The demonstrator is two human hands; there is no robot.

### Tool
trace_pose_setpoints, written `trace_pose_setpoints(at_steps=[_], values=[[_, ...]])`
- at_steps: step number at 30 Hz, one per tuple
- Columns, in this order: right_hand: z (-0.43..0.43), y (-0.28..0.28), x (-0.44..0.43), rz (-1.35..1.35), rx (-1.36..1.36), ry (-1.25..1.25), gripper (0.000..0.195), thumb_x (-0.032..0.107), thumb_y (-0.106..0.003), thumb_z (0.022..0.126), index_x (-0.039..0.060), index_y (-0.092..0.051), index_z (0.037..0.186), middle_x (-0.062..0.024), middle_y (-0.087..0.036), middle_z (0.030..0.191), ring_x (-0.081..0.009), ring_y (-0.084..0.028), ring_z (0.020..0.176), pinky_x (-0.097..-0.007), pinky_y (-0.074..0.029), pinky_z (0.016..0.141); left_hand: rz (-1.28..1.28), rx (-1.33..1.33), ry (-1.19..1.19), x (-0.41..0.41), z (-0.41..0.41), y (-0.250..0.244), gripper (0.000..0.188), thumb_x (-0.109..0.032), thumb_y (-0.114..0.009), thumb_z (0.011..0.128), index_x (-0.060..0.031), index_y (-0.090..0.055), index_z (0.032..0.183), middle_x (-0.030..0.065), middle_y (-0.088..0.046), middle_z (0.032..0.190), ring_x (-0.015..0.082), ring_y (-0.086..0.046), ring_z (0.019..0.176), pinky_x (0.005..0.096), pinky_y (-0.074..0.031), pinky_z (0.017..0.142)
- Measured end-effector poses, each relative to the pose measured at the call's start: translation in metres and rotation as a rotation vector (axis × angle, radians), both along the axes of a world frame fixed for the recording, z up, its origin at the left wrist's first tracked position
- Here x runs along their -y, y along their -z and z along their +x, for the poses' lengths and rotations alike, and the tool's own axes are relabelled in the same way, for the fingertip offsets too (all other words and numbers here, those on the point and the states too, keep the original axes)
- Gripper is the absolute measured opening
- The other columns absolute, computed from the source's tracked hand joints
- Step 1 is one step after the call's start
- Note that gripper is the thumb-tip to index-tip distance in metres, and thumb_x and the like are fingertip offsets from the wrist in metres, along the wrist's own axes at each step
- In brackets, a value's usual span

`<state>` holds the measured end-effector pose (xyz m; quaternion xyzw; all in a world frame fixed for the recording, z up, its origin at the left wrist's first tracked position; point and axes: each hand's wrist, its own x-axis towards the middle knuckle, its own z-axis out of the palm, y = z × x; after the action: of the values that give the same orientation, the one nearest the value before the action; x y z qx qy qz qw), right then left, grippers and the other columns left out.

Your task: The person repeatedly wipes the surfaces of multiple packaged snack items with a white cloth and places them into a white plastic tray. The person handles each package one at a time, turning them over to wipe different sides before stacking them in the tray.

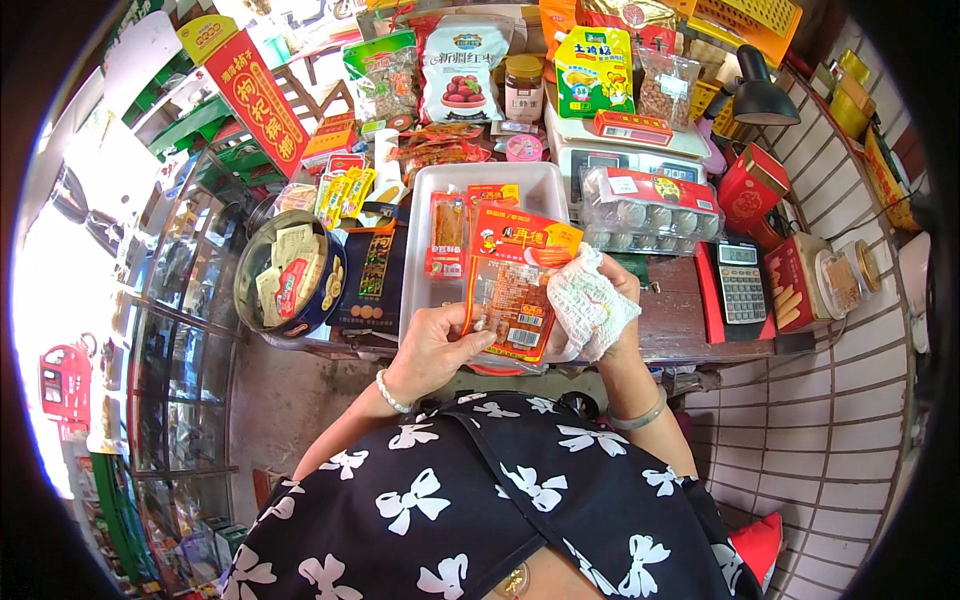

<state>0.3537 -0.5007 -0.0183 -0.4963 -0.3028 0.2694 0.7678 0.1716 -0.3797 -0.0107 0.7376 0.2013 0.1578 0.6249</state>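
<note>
My left hand (442, 346) pinches the lower left edge of a red and yellow plastic food packet (517, 289) with a clear window. In my right hand (621, 289) is a white patterned cloth (592, 301), held against the packet's right side. The packet is tilted over a white plastic tray (415, 225). Inside the tray lie a smaller red snack packet (448, 234) and another red and yellow packet (493, 195), partly covered by the held one.
Left of the tray stands a round tin (334, 281) holding papers. Clear egg cartons (649, 214), a calculator (741, 281) and a desk lamp (765, 97) are at the right. Behind the tray are a jar (523, 88), a bag of red dates (463, 71) and a scale (637, 139).
</note>
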Motion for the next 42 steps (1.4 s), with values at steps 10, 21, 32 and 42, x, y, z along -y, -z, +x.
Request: trace_pose_setpoints(at_steps=[10,21,32,42], values=[[0.007,0.016,0.000,0.190,-0.359,-0.029,0.015,0.008,-0.055,0.085,-0.0028,-0.058,0.096,-0.0092,-0.064,0.084,-0.0158,-0.065,0.070,-0.0250,-0.054,0.065,-0.174,0.070,0.027,-0.002,0.007,-0.007,0.019,-0.003,-0.061,0.083,0.0039,-0.061,0.101,-0.0019,-0.060,0.082,0.0018,-0.049,0.069,0.0184,-0.043,0.061],[0.030,0.004,0.011,0.260,-0.398,-0.002,0.022,0.015,-0.043,0.089,-0.0011,-0.058,0.096,-0.0105,-0.063,0.084,-0.0196,-0.063,0.073,-0.0292,-0.053,0.066,-0.182,0.059,-0.064,-0.013,0.001,-0.004,0.023,-0.004,-0.062,0.082,0.0026,-0.061,0.104,-0.0004,-0.062,0.083,0.0028,-0.052,0.067,0.0186,-0.045,0.056],[0.008,0.012,0.004,0.094,-0.355,-0.072,0.017,0.011,-0.053,0.088,0.0001,-0.059,0.099,-0.0054,-0.064,0.085,-0.0116,-0.062,0.072,-0.0228,-0.051,0.061,-0.158,0.049,-0.014,-0.002,0.010,-0.005,0.021,-0.004,-0.063,0.083,0.0041,-0.061,0.102,-0.0035,-0.058,0.076,0.0004,-0.047,0.063,0.0165,-0.041,0.054],[0.016,0.027,0.008,0.181,-0.396,0.063,0.016,0.009,-0.053,0.086,-0.0016,-0.059,0.097,-0.0059,-0.063,0.085,-0.0127,-0.062,0.071,-0.0238,-0.051,0.064,-0.068,-0.059,0.051,0.004,0.011,-0.002,0.016,-0.011,-0.063,0.084,0.0050,-0.063,0.089,-0.0003,-0.059,0.065,0.0025,-0.050,0.058,0.0187,-0.043,0.050]])
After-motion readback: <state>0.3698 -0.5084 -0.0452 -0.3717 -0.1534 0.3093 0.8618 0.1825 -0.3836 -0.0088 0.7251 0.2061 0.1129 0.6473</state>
